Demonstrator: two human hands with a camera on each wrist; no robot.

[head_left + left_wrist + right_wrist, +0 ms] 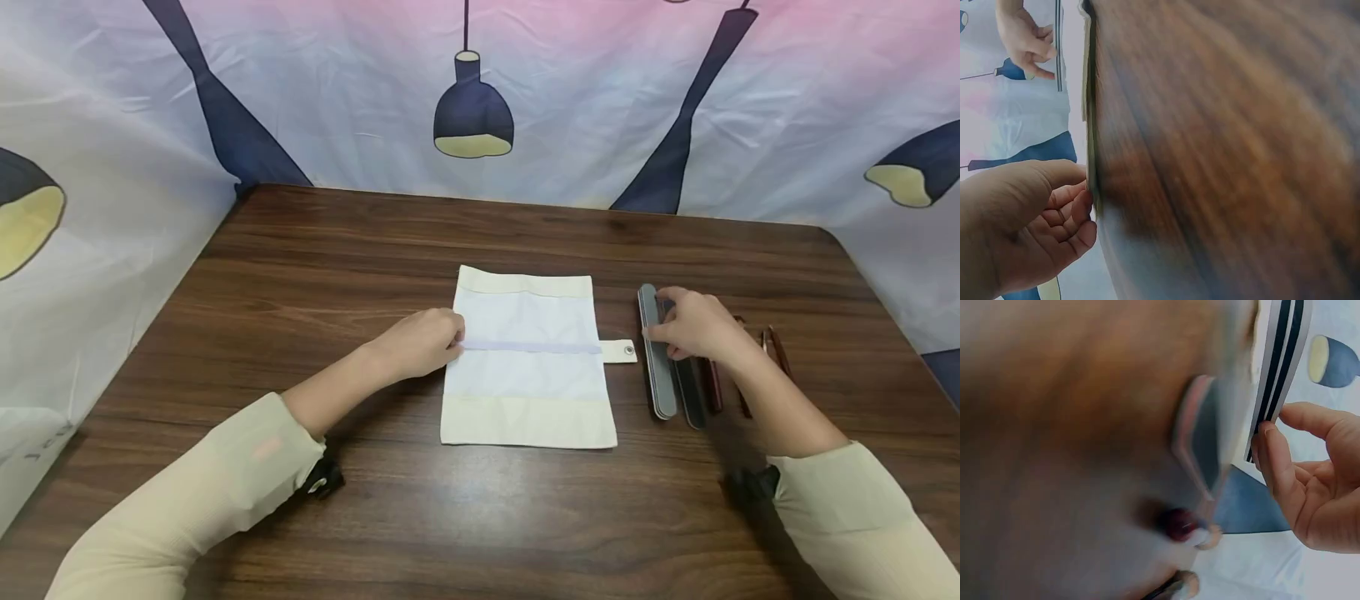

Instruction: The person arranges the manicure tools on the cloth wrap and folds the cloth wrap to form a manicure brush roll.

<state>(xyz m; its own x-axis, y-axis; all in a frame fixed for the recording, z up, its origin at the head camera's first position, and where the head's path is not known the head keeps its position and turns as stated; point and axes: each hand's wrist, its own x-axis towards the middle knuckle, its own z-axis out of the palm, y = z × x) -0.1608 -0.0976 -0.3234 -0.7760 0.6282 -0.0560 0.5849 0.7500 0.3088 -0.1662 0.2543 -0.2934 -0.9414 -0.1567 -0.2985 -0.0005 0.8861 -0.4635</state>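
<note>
A white cloth roll-up case [528, 421] lies spread flat, cream bands along its far and near ends and a snap tab [618, 352] at its right. At its left edge my left hand [423, 342] pinches the cloth; the left wrist view shows the thumb and curled fingers [1082, 215] on that edge. To the right of the case, my right hand [697, 325] holds a stack of grey nail files [657, 375] between thumb and fingers. In the right wrist view the stacked files [1279, 362] show edge-on, with dark and light layers. A darker nail file [690, 396] lies just beside them.
Right of the files lie a dark red handled tool [712, 387] and several slim tools [780, 350], partly hidden by my right forearm. The brown wooden table [480, 525] ends at a printed cloth backdrop [360, 108] behind and at the sides.
</note>
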